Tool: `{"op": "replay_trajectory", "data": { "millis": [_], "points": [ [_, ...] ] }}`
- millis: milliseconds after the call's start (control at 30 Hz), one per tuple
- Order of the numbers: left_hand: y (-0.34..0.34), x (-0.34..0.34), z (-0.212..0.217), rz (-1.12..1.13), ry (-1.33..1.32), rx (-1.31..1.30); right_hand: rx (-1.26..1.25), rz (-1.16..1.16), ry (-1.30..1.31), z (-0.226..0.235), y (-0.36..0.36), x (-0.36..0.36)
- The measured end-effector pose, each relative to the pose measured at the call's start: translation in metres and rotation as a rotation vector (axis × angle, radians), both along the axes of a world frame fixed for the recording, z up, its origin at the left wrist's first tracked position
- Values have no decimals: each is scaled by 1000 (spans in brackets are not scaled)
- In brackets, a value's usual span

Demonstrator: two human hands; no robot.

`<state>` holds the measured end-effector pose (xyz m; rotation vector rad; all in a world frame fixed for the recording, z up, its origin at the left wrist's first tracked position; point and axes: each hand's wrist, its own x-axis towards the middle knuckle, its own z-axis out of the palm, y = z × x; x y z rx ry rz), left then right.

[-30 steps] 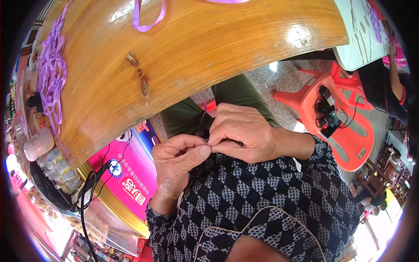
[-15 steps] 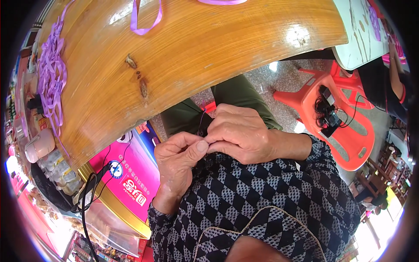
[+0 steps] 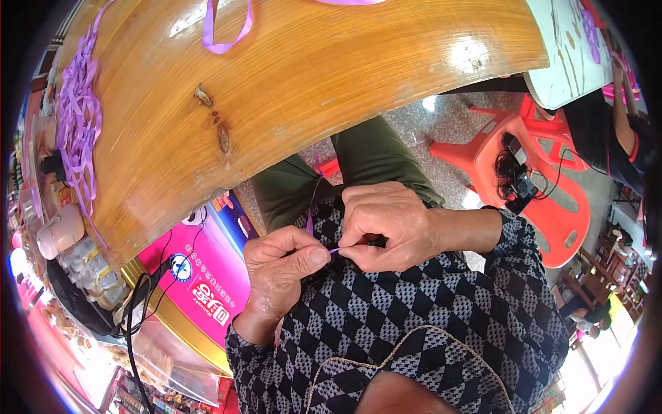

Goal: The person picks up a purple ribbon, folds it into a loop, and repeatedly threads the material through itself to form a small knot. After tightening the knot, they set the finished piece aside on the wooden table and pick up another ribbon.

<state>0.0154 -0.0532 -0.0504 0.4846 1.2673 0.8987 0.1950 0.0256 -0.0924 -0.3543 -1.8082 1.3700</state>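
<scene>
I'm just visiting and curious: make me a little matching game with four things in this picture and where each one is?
Things:
1. thin purple ribbon
2. red plastic stool
3. heap of purple ribbon
4. pink box

Places:
A. on the far left part of the wooden table
B. on the floor to the person's right
C. pinched between the left hand and right hand
D. below the table edge, beside the left forearm

Pairs: 1-C, 2-B, 3-A, 4-D

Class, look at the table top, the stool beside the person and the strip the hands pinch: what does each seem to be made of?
Table top: varnished wood, with grain, knots and glare. Stool: probably moulded plastic, uniform glossy red. Purple strip, pinched by the left hand and right hand: thin and flat, perhaps plastic or ribbon.
</scene>
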Motion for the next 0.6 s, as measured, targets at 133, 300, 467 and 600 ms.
{"op": "replay_trajectory", "data": {
  "millis": [133,300,467,600],
  "points": [
    [0,2,-5,31,-57,-14,-169,51,-68,-1,3,8],
    [2,0,-4,269,-204,-24,-469,7,-229,1,21,20],
    [13,5,4,228,-366,29,-129,242,-291,-16,2,-24],
    [12,0,12,283,-453,165,-215,434,-240,-16,8,-23]
  ]
}}
